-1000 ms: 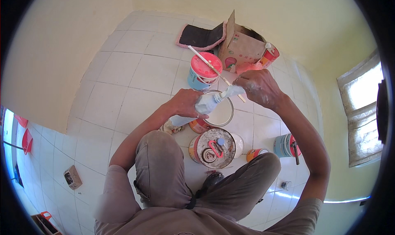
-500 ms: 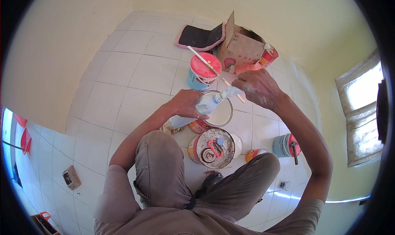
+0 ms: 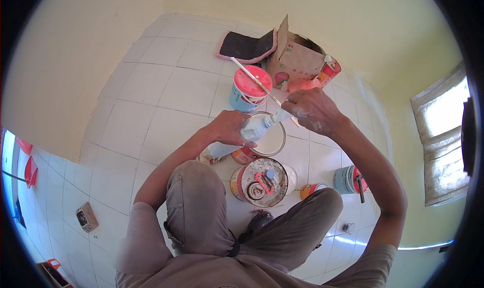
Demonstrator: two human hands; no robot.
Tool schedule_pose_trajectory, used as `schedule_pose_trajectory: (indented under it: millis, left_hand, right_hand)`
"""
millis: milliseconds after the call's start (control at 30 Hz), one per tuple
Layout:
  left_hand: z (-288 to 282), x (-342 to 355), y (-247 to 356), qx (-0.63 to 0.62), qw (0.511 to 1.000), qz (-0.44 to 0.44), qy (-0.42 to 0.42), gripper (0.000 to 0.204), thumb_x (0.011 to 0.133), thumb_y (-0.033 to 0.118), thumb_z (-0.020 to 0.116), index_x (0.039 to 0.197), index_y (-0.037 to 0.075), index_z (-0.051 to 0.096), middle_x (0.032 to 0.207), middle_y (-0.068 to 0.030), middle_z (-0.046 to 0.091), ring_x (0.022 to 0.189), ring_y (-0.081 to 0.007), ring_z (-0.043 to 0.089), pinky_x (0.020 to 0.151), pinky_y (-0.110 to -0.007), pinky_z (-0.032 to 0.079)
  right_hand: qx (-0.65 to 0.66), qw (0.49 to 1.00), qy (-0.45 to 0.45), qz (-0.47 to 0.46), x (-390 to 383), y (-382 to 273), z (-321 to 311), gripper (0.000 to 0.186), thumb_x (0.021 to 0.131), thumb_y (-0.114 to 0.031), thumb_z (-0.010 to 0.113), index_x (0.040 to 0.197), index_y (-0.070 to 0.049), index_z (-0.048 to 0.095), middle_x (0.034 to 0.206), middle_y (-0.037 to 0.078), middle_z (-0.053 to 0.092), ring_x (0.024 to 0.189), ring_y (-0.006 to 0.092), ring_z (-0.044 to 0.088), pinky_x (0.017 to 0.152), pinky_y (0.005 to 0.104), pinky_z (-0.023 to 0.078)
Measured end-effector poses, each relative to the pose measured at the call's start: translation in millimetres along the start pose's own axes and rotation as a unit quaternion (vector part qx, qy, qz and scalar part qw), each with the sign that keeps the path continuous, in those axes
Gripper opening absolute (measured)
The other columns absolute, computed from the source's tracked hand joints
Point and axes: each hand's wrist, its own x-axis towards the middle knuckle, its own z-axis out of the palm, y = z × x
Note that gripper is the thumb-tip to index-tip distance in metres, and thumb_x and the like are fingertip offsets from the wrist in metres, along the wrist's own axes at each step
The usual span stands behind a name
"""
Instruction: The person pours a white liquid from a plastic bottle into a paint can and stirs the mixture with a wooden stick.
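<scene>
My left hand [image 3: 231, 128] is wrapped round a pale plastic bottle [image 3: 253, 131], which lies tilted with its neck toward the right. My right hand [image 3: 313, 111] pinches the end of a pale, whitish strip, maybe cloth or film [image 3: 282, 115], that reaches to the bottle's mouth. Both hands are above an open can of white paint [image 3: 275, 141], partly hidden by the bottle. A long white stick [image 3: 244, 66] slants across the red lid of a blue paint bucket [image 3: 243, 99], its far end passing near my right fingers.
Before my knees stands a stained metal can with a pink handle [image 3: 262, 182]. A small orange-and-white can [image 3: 312, 189] and another blue bucket [image 3: 345, 179] with a tool on it are at right. Behind are a cardboard box [image 3: 300, 64] and a dark mat [image 3: 247, 46].
My right hand has shifted slightly left and down, closer to the bottle's mouth, covering more of the strip. My left hand and the bottle stay nearly in place.
</scene>
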Motion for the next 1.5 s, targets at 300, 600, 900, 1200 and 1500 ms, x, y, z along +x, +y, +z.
schedule_pose_trajectory:
  millis: [300, 600, 900, 1200, 1500]
  left_hand:
    - [-8, -1, 7, 0.001, 0.999, -0.022, -0.047, 0.079, 0.067, 0.061, 0.084, 0.119, 0.004, 0.068, 0.111, -0.0210, 0.072, 0.105, -0.0368, 0.070, 0.093, -0.047, 0.055]
    - [3, 0, -3, 0.000, 1.000, 0.006, 0.006, 0.074, 0.062, 0.061, 0.086, 0.113, 0.010, 0.073, 0.097, -0.0163, 0.077, 0.089, -0.0358, 0.074, 0.085, -0.046, 0.058]
    - [0, -1, 1, -0.006, 1.000, -0.004, -0.001, 0.077, 0.062, 0.062, 0.087, 0.115, 0.009, 0.073, 0.097, -0.0164, 0.077, 0.089, -0.0348, 0.075, 0.086, -0.045, 0.059]
    - [0, -1, 0, -0.004, 1.000, -0.005, -0.009, 0.075, 0.062, 0.063, 0.086, 0.111, 0.007, 0.073, 0.095, -0.0167, 0.077, 0.088, -0.0347, 0.075, 0.084, -0.045, 0.059]
    - [1, -1, -2, -0.004, 1.000, -0.003, -0.006, 0.074, 0.062, 0.064, 0.085, 0.108, 0.007, 0.074, 0.094, -0.0170, 0.077, 0.087, -0.0353, 0.075, 0.084, -0.045, 0.059]
  right_hand:
    - [-0.016, 0.999, 0.024, -0.020, 4, -2, 0, 0.016, 0.077, -0.005, 0.066, 0.093, -0.004, 0.068, 0.081, 0.009, 0.065, 0.083, 0.0268, 0.070, 0.069, 0.0419, 0.057]
    - [-0.031, 0.999, -0.019, -0.021, 9, -10, -6, 0.015, 0.079, -0.007, 0.068, 0.094, -0.004, 0.066, 0.086, 0.010, 0.064, 0.087, 0.0275, 0.069, 0.073, 0.0407, 0.057]
    - [-0.030, 0.998, -0.048, -0.025, 14, -13, -10, 0.014, 0.083, -0.010, 0.066, 0.095, -0.003, 0.066, 0.087, 0.010, 0.064, 0.087, 0.0274, 0.069, 0.074, 0.0404, 0.057]
    - [-0.051, 0.996, -0.073, -0.029, 17, -17, -11, 0.013, 0.084, -0.010, 0.063, 0.095, -0.002, 0.066, 0.089, 0.011, 0.065, 0.090, 0.0267, 0.069, 0.077, 0.0390, 0.058]
    - [-0.058, 0.997, -0.016, -0.055, 18, -20, -5, 0.013, 0.085, -0.016, 0.065, 0.083, -0.004, 0.069, 0.079, 0.011, 0.068, 0.081, 0.0263, 0.071, 0.072, 0.0475, 0.057]
